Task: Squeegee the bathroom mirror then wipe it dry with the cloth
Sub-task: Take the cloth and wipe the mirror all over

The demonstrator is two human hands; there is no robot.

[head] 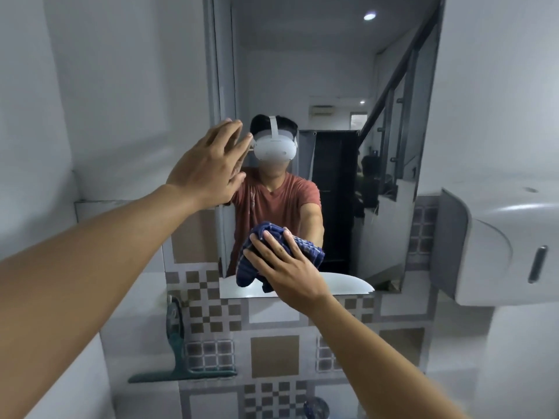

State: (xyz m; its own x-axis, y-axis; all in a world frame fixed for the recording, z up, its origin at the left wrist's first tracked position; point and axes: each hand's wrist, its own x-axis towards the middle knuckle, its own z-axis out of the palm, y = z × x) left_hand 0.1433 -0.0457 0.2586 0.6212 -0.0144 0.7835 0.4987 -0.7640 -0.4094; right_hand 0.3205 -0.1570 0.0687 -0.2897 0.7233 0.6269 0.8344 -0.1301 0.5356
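The right hand (284, 267) covers most of the cloth (251, 267), so only its bunched edges show. The squeegee (178, 352) is blurry, and the mirror (332, 71) top is cut off.

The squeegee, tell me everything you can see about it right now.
The squeegee is dark green and looks like plastic. Its long flat blade lies level along a ledge below the mirror, and its handle rises to a loop at the top, leaning against the tiled wall. Neither hand touches it: the left hand is flat at the mirror's edge and the right hand presses a blue cloth to the glass.
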